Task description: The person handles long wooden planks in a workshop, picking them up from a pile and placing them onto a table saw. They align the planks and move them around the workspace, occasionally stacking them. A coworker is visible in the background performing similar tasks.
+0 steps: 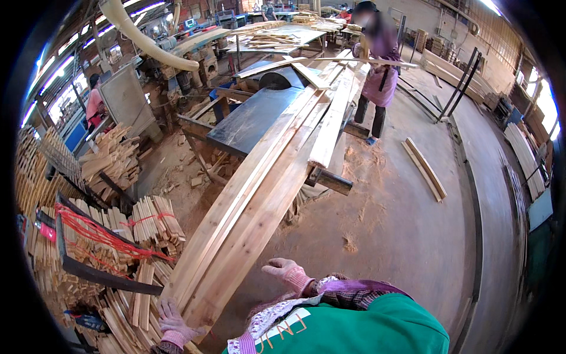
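Long wooden boards point(247, 236) lie side by side, running from a saw table down toward me. At their near end my left hand point(173, 323), in a pale pink glove, rests against the boards with its fingers spread. My right hand point(288, 272), gloved too, hovers right of the boards and holds nothing; its fingers are loosely stretched. A thick pale plank point(332, 127) lies on top of the far part of the boards. Around the blue saw table point(247, 127) several shorter strips lie crosswise.
A co-worker in a purple apron point(380, 82) stands at the boards' far end, holding a wooden strip. Stacked wood pieces point(156, 221) and a dark metal frame with red straps point(106, 274) stand at left. Two strips point(424, 168) lie on the sawdust-strewn floor.
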A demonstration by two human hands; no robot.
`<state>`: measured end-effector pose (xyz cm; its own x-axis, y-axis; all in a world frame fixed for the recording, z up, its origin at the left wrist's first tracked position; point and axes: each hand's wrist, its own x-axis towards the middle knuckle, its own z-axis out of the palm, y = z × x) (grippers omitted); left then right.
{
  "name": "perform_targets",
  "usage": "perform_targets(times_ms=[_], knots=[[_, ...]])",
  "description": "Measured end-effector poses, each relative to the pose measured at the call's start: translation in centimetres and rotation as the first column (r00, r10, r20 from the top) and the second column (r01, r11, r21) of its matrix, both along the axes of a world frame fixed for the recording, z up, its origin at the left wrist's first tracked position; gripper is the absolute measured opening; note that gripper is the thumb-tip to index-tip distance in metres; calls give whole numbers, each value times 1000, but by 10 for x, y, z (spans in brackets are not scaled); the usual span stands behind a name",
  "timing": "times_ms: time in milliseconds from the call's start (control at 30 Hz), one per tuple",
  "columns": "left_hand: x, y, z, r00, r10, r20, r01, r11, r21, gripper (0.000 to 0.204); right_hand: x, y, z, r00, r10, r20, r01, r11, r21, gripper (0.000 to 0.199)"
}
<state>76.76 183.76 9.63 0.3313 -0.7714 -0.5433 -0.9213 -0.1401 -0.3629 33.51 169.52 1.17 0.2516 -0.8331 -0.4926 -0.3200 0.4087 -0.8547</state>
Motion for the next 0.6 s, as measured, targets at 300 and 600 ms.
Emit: perform_targets(times_ms=[300, 600], knots=[[9, 2, -14, 992, 95, -89, -98, 995, -26, 179, -102, -147, 37, 718, -671, -187, 412, 626, -662, 98], [21, 6, -25, 989, -13, -145, -3, 994, -111, 180, -184, -316, 57, 517, -830, -207, 716, 553, -427, 71]])
